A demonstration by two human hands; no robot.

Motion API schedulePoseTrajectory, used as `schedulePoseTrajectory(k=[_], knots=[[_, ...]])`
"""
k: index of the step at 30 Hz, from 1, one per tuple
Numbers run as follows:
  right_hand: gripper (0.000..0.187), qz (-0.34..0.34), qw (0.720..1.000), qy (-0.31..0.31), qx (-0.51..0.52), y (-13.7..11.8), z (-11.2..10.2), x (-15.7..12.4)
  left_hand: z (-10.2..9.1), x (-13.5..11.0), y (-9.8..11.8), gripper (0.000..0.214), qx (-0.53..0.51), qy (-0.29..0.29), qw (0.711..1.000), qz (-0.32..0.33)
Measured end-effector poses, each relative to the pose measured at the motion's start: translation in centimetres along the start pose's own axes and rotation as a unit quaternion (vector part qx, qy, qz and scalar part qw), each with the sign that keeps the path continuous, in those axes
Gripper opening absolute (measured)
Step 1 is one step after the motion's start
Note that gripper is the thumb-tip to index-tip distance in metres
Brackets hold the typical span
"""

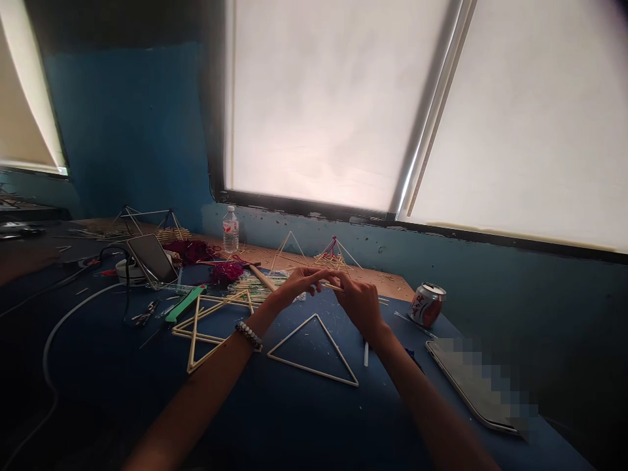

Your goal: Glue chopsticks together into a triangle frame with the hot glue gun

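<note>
Overall: Two bare hands work at a wooden table partly covered by a dark blue mat, below a window with a pale blind.

Left hand: The left hand, with a beaded bracelet on its wrist, is nearly closed, its fingertips pinching one end of a thin wooden stick.

Right hand: The right hand is also nearly closed, its fingers gripping the stick from the other side.

Held item: The stick is at centre frame, between the hands, above the mat. Its long axis runs nearly level across the frame, dipping slightly to the right.

Obstructions: The fingers hide part of the stick. A pixelated patch covers part of a phone at lower right.

Nearby items: A flat stick triangle lies directly below the hands. A larger overlapping stick frame lies to its left. A loose stick pile lies just beyond the left hand.

Surroundings: A soda can stands at right. A water bottle, red yarn, a green strip and a propped tablet sit toward upper left.

Counts: hands, 2; flat single triangles, 1; stick pyramids, 3 visible; bottles, 1; cans, 1.
</note>
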State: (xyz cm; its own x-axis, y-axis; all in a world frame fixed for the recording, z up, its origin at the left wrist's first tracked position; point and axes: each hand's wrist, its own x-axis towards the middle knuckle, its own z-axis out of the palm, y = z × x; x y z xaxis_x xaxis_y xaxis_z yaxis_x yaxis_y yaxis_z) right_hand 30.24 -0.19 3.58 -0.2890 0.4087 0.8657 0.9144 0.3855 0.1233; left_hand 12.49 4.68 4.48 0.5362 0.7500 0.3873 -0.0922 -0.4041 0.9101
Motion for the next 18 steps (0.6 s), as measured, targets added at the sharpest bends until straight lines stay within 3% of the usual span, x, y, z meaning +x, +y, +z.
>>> schedulePoseTrajectory(k=[6,11,18], knots=[[0.032,0.012,1.000,0.006,0.025,-0.05,0.22,-0.14,-0.01,-0.29,0.30,0.045,-0.008,-0.005,1.000,0.008],[0.030,0.027,0.999,0.006,0.030,-0.14,0.32,-0.14,-0.25,0.08,-0.07,0.047,-0.020,0.058,0.998,-0.005],[0.030,0.037,0.997,-0.061,-0.018,-0.08,0.15,0.13,-0.23,0.18,-0.13,0.050,-0.011,0.081,0.997,-0.014]])
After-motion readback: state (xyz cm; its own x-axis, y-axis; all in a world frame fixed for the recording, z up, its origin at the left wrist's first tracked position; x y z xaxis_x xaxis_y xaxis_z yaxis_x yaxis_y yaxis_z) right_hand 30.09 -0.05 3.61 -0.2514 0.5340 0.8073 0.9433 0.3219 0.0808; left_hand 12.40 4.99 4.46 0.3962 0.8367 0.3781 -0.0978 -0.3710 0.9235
